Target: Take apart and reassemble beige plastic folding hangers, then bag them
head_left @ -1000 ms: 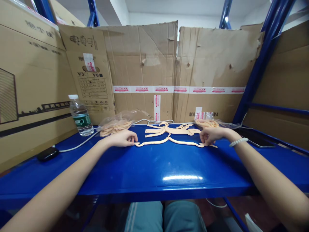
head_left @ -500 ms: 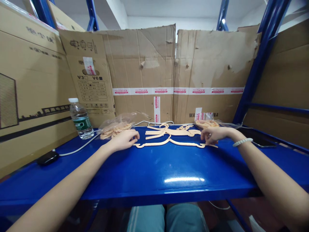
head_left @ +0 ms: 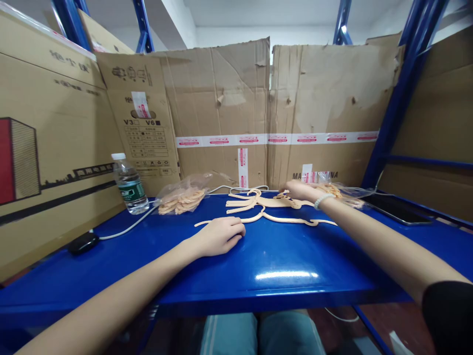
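Flat pale wooden cut-out pieces [head_left: 254, 199] lie on the blue metal shelf [head_left: 258, 261], with a thin curved wooden strip [head_left: 284, 219] in front of them. My left hand [head_left: 221, 235] rests on the shelf just short of the strip's left end, fingers loosely curled and lying down, holding nothing. My right hand [head_left: 297, 190], with a white bead bracelet on its wrist, reaches over the strip to the back pieces. Its fingertips are closed on the right end of one cut-out. A clear bag of similar pieces [head_left: 181, 197] lies to the left, another bag [head_left: 338, 190] behind my right wrist.
A water bottle [head_left: 130, 185] stands at the back left. A black device [head_left: 83, 242] with a white cable lies near the left edge. A dark phone [head_left: 397, 207] lies at the right. Cardboard sheets [head_left: 221, 108] wall the back and sides. My knees show under the shelf.
My left hand let go of the strip's left end and drew back toward me. My right hand left the strip's right end and moved back and left onto the rear cut-outs. The strip shifted slightly.
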Available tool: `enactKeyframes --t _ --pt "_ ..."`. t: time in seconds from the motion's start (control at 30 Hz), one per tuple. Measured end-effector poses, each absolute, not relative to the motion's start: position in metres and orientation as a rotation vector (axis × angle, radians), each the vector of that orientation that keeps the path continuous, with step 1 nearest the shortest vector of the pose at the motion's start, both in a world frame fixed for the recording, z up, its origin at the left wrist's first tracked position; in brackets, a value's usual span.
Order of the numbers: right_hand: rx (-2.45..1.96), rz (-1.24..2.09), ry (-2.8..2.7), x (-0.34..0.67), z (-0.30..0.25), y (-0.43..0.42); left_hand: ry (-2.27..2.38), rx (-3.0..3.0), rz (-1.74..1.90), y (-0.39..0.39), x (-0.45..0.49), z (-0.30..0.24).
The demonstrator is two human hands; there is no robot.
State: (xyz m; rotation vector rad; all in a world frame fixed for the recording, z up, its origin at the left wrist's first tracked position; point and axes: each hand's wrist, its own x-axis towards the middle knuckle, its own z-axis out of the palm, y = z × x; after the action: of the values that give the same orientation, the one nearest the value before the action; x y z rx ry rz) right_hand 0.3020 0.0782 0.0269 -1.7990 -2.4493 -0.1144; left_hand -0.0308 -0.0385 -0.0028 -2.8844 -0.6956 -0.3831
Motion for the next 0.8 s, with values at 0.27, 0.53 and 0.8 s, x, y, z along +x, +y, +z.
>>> enactKeyframes --t 0.27,0.53,0.8 --pt "-1.770 -0.199 -2.504 0.276 0.010 0.102 -0.699 -2.894 -0.437 -0.037 -0.029 -0.008" --pt "-1.519 -0.138 -2.149 0.276 0.030 0.073 -0.775 -3.032 -0.618 -0.039 -0.028 -0.007" --pt "-1.095 0.407 -1.940 0.239 0.021 0.001 -1.206 -3.288 -1.211 -0.037 -0.017 -0.009"
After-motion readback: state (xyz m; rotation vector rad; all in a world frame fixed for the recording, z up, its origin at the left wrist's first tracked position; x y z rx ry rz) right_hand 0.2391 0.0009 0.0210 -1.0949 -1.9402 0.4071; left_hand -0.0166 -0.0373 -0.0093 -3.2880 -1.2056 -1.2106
